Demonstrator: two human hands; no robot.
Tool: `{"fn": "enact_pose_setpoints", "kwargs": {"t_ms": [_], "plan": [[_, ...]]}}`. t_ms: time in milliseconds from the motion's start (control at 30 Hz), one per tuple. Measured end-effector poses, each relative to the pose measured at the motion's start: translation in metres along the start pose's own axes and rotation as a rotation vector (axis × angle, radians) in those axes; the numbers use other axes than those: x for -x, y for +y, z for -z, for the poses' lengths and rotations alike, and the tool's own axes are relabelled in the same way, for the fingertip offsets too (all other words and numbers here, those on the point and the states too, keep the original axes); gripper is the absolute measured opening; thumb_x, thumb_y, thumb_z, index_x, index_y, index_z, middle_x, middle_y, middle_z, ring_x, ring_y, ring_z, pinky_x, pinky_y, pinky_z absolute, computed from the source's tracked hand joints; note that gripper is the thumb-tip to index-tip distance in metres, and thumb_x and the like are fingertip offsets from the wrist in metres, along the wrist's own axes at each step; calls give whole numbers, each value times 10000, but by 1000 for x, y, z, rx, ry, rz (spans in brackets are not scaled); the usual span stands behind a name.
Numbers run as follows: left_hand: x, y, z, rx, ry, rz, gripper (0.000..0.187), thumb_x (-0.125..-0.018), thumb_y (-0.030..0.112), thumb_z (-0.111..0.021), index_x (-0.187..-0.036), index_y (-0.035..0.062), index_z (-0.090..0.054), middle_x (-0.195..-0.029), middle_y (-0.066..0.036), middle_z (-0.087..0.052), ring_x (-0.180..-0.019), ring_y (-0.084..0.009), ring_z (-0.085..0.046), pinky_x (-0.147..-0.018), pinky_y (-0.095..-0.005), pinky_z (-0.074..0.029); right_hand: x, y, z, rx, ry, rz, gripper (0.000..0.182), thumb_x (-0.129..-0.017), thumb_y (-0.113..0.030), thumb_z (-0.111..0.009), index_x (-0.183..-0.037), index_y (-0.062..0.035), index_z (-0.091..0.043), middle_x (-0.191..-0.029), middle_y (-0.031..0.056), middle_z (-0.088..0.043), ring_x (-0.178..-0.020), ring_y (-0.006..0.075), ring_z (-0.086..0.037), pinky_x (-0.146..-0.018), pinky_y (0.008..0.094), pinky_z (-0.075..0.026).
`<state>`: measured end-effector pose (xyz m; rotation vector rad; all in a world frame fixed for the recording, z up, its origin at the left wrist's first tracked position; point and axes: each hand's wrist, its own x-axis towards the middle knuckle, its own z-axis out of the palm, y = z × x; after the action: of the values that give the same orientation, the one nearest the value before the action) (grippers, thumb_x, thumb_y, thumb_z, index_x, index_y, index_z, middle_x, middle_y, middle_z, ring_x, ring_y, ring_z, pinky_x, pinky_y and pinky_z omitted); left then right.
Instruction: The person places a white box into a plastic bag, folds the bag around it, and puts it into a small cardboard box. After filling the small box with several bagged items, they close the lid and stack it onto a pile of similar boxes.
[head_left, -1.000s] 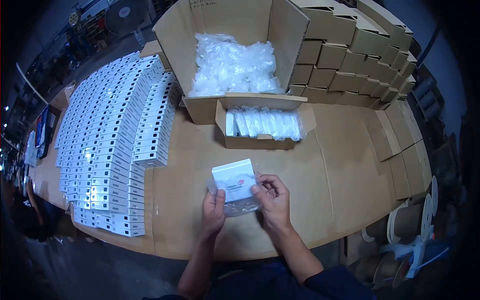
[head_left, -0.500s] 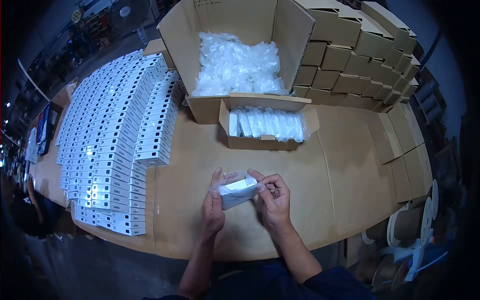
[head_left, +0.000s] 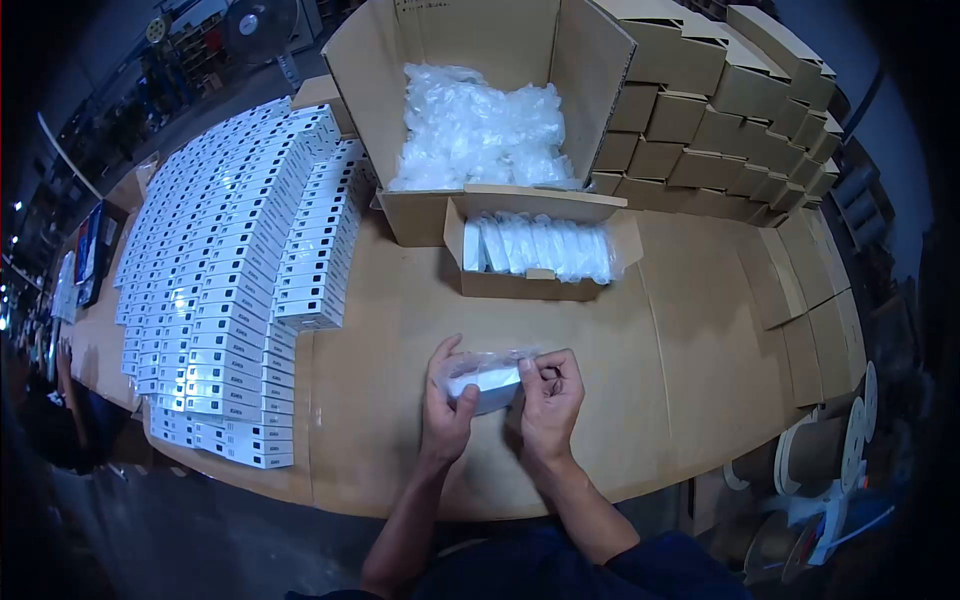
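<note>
Between my two hands, above the table's front middle, is a small white box in a clear plastic bag (head_left: 487, 381). My left hand (head_left: 449, 408) grips its left end, thumb on the near side. At the right end, my right hand (head_left: 549, 400) pinches the bag's edge between thumb and fingers. Just beyond stands an open cardboard carton (head_left: 530, 288) with a row of bagged white boxes (head_left: 540, 248) upright in it. Behind that carton, a large open cardboard box (head_left: 415, 220) holds a heap of clear plastic bags (head_left: 480, 130).
Tall stacks of white printed boxes (head_left: 225, 290) fill the table's left side. Brown cardboard cartons (head_left: 710, 125) are piled at the back right, and more cartons (head_left: 820, 310) line the right edge. Cable reels (head_left: 820, 450) stand below right. Another person's arm (head_left: 70, 390) shows at far left.
The bagged box has turned more level and shifted slightly right. My left thumb has moved across its near side, and my right fingers have shifted along the bag's edge.
</note>
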<state>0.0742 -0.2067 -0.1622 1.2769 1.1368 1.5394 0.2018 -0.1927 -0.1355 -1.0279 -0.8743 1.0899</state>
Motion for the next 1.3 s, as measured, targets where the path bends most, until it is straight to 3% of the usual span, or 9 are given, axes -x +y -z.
{"fn": "enact_pose_setpoints", "kwargs": {"t_ms": [67, 233, 333, 500, 600, 767, 1000, 1100, 1300], "plan": [[2, 3, 2, 38, -42, 124, 435, -1105, 207, -505, -1468, -30, -471, -1253, -127, -620, -1174, -185, -588, -1054, -333, -453, 0, 1, -2, -15, 40, 55, 140, -1039, -46, -628, -967, -18, -512, -847, 14, -589, -755, 47, -559, -682, 206, -465], [14, -15, 3, 372, 22, 397, 336, -1096, 187, -542, -1342, -40, -570, -1232, -111, -642, -1159, -182, -609, -1046, -340, -480, -5, 2, 5, -185, -40, -2, 92, -1071, -32, -534, -1124, -11, -462, -1078, 301, -725, -1036, 281, -734, -884, 313, -581], [10, -14, 0, 511, 98, 441, 282, -1095, 178, -549, -1255, -44, -618, -1219, -121, -659, -1136, -180, -634, -1027, -347, -512, -6, 0, 10, -133, -91, 17, 72, -1078, -24, -500, -1144, 1, -491, -1068, 283, -731, -1065, 300, -733, -903, 326, -579], [4, -15, 2, 525, 160, 453, 255, -1089, 183, -566, -1175, -43, -648, -1162, -133, -686, -1060, -181, -674, -959, -352, -564, -21, 6, 46, -135, -556, 167, 262, -907, 74, -583, -1093, 13, -757, -1556, 312, -451, -1477, 387, -427, -1206, 434, -317], [0, -9, 2, 483, 166, 429, 264, -1087, 198, -575, -1159, -44, -652, -1136, -127, -694, -1045, -178, -682, -927, -350, -579, -24, -10, 49, -16, -685, 103, 295, -891, 60, -622, -1153, 7, -748, -1504, 298, -517, -1444, 389, -467, -1198, 457, -334], [1, -14, 3, 506, 169, 464, 332, -1117, 262, -477, -1175, -38, -607, -1125, -160, -689, -1032, -248, -706, -925, -421, -603, -27, -25, 41, 372, -599, 51, 318, -840, -16, -803, -1153, -7, -746, -1112, 139, -772, -1039, 227, -730, -948, 336, -549], [-7, -3, 20, 539, 3, 507, 327, -1125, 243, -398, -1229, -32, -542, -1199, -195, -645, -1110, -290, -675, -939, -472, -605, -30, -23, 48, 367, -601, -42, 295, -851, -7, -801, -1138, 15, -738, -1086, 144, -769, -1015, 228, -727, -923, 338, -556], [-8, 1, 18, 544, 32, 455, 340, -1122, 226, -385, -1343, 23, -546, -1328, -179, -581, -1144, -243, -633, -948, -401, -577, -30, -13, 54, 290, -511, -110, 293, -840, -23, -811, -1111, 46, -722, -1138, 164, -759, -1080, 256, -712, -972, 358, -537], [-10, 24, 27, 485, -233, 377, 396, -1100, 134, -455, -1477, 17, -476, -1449, -161, -476, -1292, -243, -551, -1036, -394, -545, -36, -20, 56, 300, -527, 56, 265, -800, -29, -815, -1043, 27, -724, -1261, 178, -717, -1201, 297, -659, -1036, 408, -504]]}}
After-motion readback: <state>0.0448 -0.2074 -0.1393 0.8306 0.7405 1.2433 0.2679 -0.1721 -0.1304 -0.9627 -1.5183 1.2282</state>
